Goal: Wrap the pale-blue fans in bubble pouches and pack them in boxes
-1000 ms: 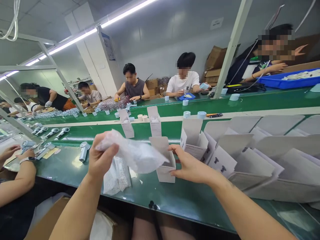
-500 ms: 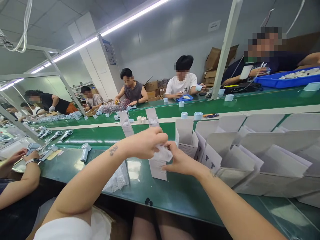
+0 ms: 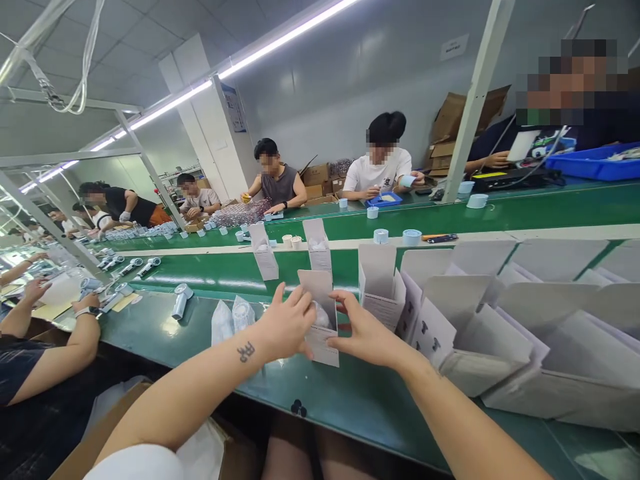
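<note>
Mid-frame, the white carton (image 3: 324,355) stood upright between the right hand (image 3: 367,332), gripping it, and the loosely open left hand (image 3: 285,325).

Your left hand (image 3: 287,323) is at the left of the box (image 3: 323,350), fingers loosely bent, its wrist (image 3: 246,351) tattooed. Your right hand (image 3: 367,330) grips the box's right side, thumb and forefinger spread. Your forearms (image 3: 450,403) converge on the box from its near side.
</note>
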`<state>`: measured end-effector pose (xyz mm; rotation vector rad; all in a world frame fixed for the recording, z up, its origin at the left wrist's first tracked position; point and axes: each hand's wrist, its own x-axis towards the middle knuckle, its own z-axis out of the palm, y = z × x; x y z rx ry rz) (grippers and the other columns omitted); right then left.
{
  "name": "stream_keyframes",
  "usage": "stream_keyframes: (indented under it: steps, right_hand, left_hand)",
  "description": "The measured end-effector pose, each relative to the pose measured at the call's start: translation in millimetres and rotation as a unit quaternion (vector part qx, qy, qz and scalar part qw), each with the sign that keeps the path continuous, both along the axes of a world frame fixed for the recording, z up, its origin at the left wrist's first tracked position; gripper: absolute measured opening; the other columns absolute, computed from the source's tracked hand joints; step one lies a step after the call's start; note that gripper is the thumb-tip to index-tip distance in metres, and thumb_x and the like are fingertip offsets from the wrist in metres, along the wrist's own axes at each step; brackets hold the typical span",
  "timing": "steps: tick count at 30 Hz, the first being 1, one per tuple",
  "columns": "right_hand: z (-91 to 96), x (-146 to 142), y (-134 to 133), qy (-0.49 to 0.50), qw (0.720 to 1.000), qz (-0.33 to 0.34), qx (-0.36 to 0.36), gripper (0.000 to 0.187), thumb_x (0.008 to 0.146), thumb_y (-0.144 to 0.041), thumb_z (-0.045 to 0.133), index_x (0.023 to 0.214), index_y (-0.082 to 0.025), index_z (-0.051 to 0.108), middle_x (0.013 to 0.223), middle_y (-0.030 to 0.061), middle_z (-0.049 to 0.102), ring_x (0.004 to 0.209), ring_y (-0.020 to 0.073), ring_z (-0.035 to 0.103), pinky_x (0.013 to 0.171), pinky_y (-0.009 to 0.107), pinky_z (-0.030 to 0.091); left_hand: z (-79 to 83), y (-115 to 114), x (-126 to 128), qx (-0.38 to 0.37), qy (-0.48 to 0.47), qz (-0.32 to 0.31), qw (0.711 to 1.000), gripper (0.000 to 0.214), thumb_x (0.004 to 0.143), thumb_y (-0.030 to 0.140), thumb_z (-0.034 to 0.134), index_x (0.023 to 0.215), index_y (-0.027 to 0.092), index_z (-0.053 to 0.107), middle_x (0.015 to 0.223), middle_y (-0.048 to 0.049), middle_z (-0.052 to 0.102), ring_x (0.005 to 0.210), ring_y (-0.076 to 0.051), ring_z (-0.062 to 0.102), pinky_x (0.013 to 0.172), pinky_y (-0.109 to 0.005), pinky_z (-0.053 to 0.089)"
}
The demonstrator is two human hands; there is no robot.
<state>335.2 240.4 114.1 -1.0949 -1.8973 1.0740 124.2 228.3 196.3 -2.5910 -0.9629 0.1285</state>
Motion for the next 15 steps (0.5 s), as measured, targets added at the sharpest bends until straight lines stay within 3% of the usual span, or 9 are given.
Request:
stream_keyframes:
  steps: [3,5,7,9,11,13,15]
  right_hand:
    - [-2.2,-6,-1,0.015,1.000,0.000,0.021,0.073,0.073,-0.023,0.068,0.135,-0.029,0.030,0.139,0.0112,0.047,0.134,0.0298,0.046,0.099,0.048,0.052]
    - [0.3,-10,-4,0.006,0.999,0.013,0.040,0.070,0.076,-0.023,0.066,0.137,-0.028,0.031,0.139,0.0107,0.049,0.133,0.0282,0.048,0.101,0.047,0.051]
    - [6.8,-9,-10,-0.036,0.996,0.020,0.073,0.072,0.080,-0.027,0.063,0.143,-0.028,0.027,0.143,0.0110,0.047,0.132,0.0276,0.049,0.100,0.045,0.053]
    - [16.4,1,-16,-0.108,0.981,-0.042,0.156,0.070,0.086,-0.030,0.058,0.147,-0.027,0.025,0.146,0.0127,0.044,0.132,0.0296,0.050,0.097,0.046,0.055]
    - [26.0,18,-21,-0.213,0.921,-0.185,0.269,0.056,0.091,-0.029,0.050,0.144,-0.018,0.035,0.140,0.0198,0.048,0.129,0.0365,0.050,0.096,0.053,0.052]
    - [31.1,37,-21,-0.347,0.821,-0.305,0.335,0.041,0.094,-0.027,0.045,0.127,-0.005,0.054,0.128,0.0304,0.053,0.122,0.0454,0.052,0.095,0.060,0.047]
    - [28.6,51,-16,-0.428,0.761,-0.321,0.368,0.028,0.091,-0.022,0.048,0.105,-0.005,0.066,0.124,0.0348,0.054,0.117,0.0488,0.053,0.091,0.061,0.048]
  left_hand:
    - [-31.3,-13,6,0.071,-0.053,-0.006,0.996,0.037,0.089,0.041,0.061,0.115,0.015,0.056,0.127,-0.0198,0.058,0.117,-0.035,0.053,0.093,-0.052,0.043]
    - [-53.3,-17,11,0.053,-0.095,0.027,0.994,0.022,0.090,0.034,0.059,0.103,0.016,0.058,0.103,-0.0141,0.065,0.095,-0.029,0.059,0.074,-0.042,0.048]
    - [-71.3,-16,11,0.035,-0.133,0.060,0.989,0.006,0.087,0.022,0.058,0.092,0.018,0.059,0.083,-0.0094,0.064,0.081,-0.026,0.058,0.061,-0.036,0.046]
    - [-78.4,-12,3,0.035,-0.177,0.070,0.981,0.010,0.084,0.010,0.055,0.084,0.020,0.058,0.075,-0.0072,0.062,0.077,-0.024,0.057,0.058,-0.034,0.044]
    - [-69.8,-4,-17,0.021,-0.233,0.070,0.970,0.018,0.081,0.004,0.052,0.076,0.021,0.056,0.071,-0.0052,0.062,0.075,-0.023,0.055,0.058,-0.033,0.044]
    - [-47.2,8,-50,0.000,-0.293,0.085,0.952,0.021,0.079,0.003,0.053,0.069,0.021,0.054,0.070,-0.0034,0.062,0.077,-0.021,0.054,0.062,-0.031,0.046]
    - [-18.2,29,-90,-0.001,-0.335,0.126,0.934,0.020,0.078,0.005,0.055,0.067,0.021,0.055,0.072,-0.0023,0.064,0.079,-0.021,0.054,0.068,-0.031,0.048]
